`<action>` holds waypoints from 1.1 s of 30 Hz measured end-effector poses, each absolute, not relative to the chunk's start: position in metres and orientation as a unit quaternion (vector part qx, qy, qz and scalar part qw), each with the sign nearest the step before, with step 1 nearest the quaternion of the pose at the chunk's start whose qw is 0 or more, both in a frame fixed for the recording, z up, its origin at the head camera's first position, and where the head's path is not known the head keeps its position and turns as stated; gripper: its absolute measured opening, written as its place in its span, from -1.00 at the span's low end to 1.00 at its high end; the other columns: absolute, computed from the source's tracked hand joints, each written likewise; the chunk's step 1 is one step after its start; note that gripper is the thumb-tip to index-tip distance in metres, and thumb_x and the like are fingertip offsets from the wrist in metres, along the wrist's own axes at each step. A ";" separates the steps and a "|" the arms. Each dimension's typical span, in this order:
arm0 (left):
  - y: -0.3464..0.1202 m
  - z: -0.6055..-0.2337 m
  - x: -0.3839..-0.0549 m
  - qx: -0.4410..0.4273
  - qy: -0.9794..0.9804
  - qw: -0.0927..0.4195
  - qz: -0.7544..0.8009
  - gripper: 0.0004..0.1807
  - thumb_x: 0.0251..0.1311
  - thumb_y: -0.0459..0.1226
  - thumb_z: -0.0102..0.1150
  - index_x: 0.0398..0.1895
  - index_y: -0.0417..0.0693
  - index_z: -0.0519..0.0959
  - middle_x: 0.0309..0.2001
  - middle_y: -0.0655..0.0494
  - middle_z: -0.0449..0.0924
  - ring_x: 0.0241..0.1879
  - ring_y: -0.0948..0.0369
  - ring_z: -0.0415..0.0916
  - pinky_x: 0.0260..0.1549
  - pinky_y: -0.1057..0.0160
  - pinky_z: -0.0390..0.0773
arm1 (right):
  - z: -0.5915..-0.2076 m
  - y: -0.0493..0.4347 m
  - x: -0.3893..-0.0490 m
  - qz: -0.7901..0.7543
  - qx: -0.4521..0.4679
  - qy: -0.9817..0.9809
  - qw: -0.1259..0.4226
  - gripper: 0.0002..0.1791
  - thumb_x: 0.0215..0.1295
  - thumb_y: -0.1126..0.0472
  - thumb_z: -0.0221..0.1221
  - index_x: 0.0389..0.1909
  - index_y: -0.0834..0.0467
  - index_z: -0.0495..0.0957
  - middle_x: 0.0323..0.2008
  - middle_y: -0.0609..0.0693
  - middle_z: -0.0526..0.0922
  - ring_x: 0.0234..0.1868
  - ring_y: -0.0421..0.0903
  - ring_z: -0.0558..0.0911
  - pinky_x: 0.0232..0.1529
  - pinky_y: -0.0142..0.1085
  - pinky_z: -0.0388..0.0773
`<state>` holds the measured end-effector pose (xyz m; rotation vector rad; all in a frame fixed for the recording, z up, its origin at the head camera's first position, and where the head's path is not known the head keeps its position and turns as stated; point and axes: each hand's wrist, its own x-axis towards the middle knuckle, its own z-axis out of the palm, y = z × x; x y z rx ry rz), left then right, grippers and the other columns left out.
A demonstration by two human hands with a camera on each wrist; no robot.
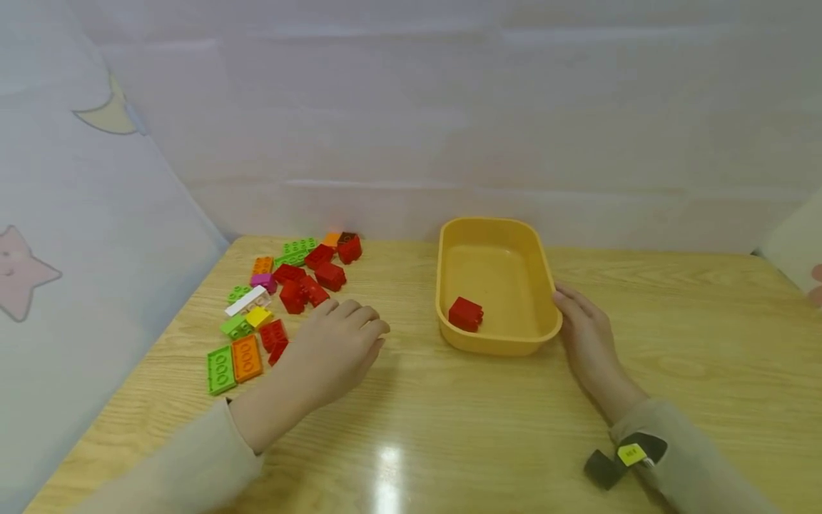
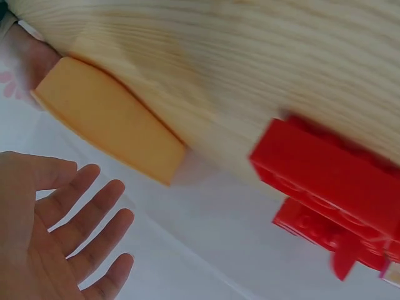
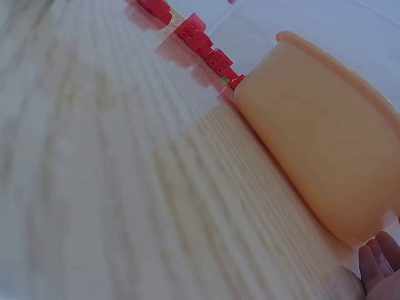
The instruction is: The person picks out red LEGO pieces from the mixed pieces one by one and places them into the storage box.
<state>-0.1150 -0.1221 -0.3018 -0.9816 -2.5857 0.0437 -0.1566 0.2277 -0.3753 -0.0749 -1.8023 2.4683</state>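
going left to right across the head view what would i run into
Pink star, crescent moon, flat green toy brick, flat orange toy brick, left hand, yellow tub, right hand

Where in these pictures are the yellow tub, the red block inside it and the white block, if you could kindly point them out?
Yellow tub [image 1: 493, 277]: head view, on its bare inside floor.
Red block [image 1: 465, 315]: head view, middle of its visible surface.
White block [image 1: 246, 301]: head view, near its middle.

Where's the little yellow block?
In the head view, the yellow block is at left, just below the white block and right of a green block.
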 end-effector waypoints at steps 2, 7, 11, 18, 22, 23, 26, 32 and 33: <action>-0.130 -0.304 -0.115 -0.346 -0.918 0.192 0.021 -0.80 0.16 -0.18 0.39 -0.17 -0.01 0.69 -0.18 0.09 0.67 -0.15 0.07 0.58 -0.10 0.11 0.54 | -0.375 0.228 -0.156 0.808 -0.025 -0.587 0.043 -0.81 0.45 0.16 0.16 -0.01 0.02 0.65 0.01 -0.15 0.61 0.06 -0.26 0.58 0.04 -0.47 0.53; -0.147 -0.309 -0.115 -0.341 -0.919 0.196 0.033 -0.77 0.09 -0.20 0.44 -0.19 -0.05 0.69 -0.21 0.07 0.68 -0.18 0.05 0.59 -0.13 0.09 0.57 | -0.374 0.227 -0.157 0.809 -0.021 -0.586 0.042 -0.81 0.45 0.15 0.16 -0.02 0.01 0.65 0.01 -0.16 0.61 0.04 -0.27 0.59 0.04 -0.47 0.53; -0.160 -0.312 -0.115 -0.336 -0.921 0.191 0.042 -0.75 0.05 -0.20 0.47 -0.20 -0.06 0.69 -0.22 0.07 0.68 -0.20 0.05 0.60 -0.21 0.13 0.56 | -0.373 0.228 -0.157 0.809 -0.016 -0.587 0.038 -0.79 0.46 0.15 0.15 0.01 0.03 0.64 0.02 -0.15 0.61 0.04 -0.27 0.59 0.05 -0.47 0.52; -0.180 -0.316 -0.111 -0.325 -0.928 0.173 0.055 -0.70 0.03 -0.21 0.47 -0.16 -0.09 0.67 -0.18 0.04 0.68 -0.16 0.03 0.60 -0.18 0.08 0.58 | -0.377 0.229 -0.155 0.805 -0.016 -0.592 0.033 -0.78 0.47 0.14 0.14 0.04 0.03 0.63 0.04 -0.16 0.60 0.06 -0.27 0.58 0.06 -0.47 0.51; -0.188 -0.317 -0.109 -0.306 -0.938 0.149 0.072 -0.61 0.06 -0.18 0.46 -0.06 -0.14 0.66 -0.09 -0.02 0.68 -0.09 0.00 0.59 -0.08 0.01 0.59 | -0.377 0.228 -0.156 0.804 -0.009 -0.594 0.033 -0.81 0.47 0.14 0.13 0.00 0.01 0.64 0.03 -0.17 0.60 0.05 -0.26 0.59 0.06 -0.48 0.51; -0.189 -0.317 -0.108 -0.303 -0.939 0.144 0.075 -0.59 0.06 -0.16 0.46 -0.04 -0.15 0.65 -0.07 -0.03 0.67 -0.08 -0.01 0.59 -0.08 0.01 0.59 | -0.377 0.228 -0.156 0.803 -0.008 -0.594 0.033 -0.81 0.47 0.14 0.13 -0.01 0.01 0.65 0.03 -0.17 0.59 0.05 -0.26 0.58 0.06 -0.48 0.51; -0.191 -0.318 -0.109 -0.299 -0.941 0.133 0.082 -0.52 0.06 -0.13 0.47 0.00 -0.19 0.62 -0.04 -0.05 0.66 -0.05 -0.02 0.58 -0.08 -0.01 0.59 | -0.378 0.228 -0.156 0.802 -0.009 -0.596 0.036 -0.80 0.47 0.14 0.13 0.00 0.02 0.65 0.03 -0.16 0.60 0.06 -0.25 0.58 0.06 -0.47 0.51; -0.196 -0.318 -0.110 -0.281 -0.951 0.087 0.090 -0.34 0.10 -0.03 0.44 0.18 -0.21 0.52 0.08 -0.09 0.60 0.06 -0.06 0.54 0.01 -0.07 0.55 | -0.377 0.229 -0.155 0.802 -0.011 -0.596 0.038 -0.80 0.47 0.14 0.13 0.00 0.02 0.65 0.02 -0.15 0.60 0.05 -0.24 0.58 0.06 -0.47 0.51; -0.196 -0.318 -0.110 -0.277 -0.953 0.078 0.089 -0.32 0.10 -0.02 0.43 0.22 -0.21 0.50 0.11 -0.10 0.59 0.09 -0.07 0.53 0.03 -0.08 0.54 | -0.377 0.229 -0.155 0.803 -0.009 -0.595 0.038 -0.80 0.47 0.14 0.13 0.00 0.02 0.65 0.03 -0.15 0.60 0.06 -0.24 0.58 0.06 -0.47 0.51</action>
